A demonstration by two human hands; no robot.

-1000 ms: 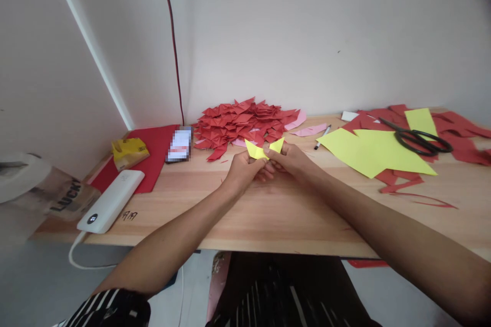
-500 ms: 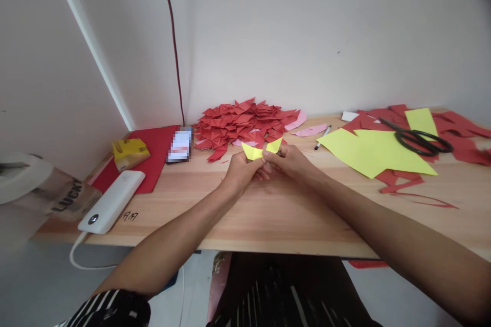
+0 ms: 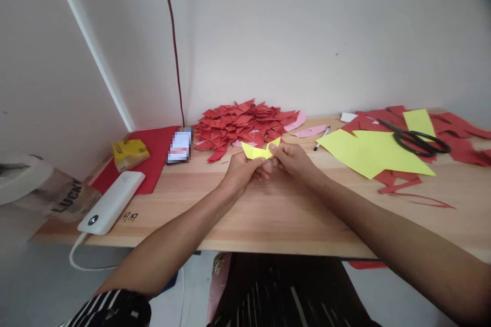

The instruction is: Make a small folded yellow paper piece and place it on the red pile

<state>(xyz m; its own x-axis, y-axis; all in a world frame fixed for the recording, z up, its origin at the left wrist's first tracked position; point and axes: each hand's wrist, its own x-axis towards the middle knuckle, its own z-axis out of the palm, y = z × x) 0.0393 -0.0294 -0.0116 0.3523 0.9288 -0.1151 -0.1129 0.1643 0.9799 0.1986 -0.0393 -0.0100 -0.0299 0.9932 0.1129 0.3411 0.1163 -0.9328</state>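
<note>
Both hands hold a small piece of folded yellow paper (image 3: 258,153) above the desk, its two pointed ends turned upward. My left hand (image 3: 242,167) grips its left and lower side, thumb in front and fingers curled behind. With thumb and fingers closed, my right hand (image 3: 289,157) pinches the right end. Just behind the hands lies a heap of folded red paper pieces (image 3: 245,120). Some fingers of each hand are hidden behind the paper and palms.
Black scissors (image 3: 418,142) lie on yellow paper sheets (image 3: 368,152) and red scraps (image 3: 460,138) at right. A pen (image 3: 322,138) and pink paper (image 3: 310,131) sit nearby. Leftward are a phone (image 3: 179,145), yellow packet (image 3: 130,154), red sheet (image 3: 155,173), white power bank (image 3: 112,202) and plastic cup (image 3: 65,196).
My right thumb has shifted a little to the right and up along the yellow paper, from its middle to its right end. My left hand stays nearly in place.
</note>
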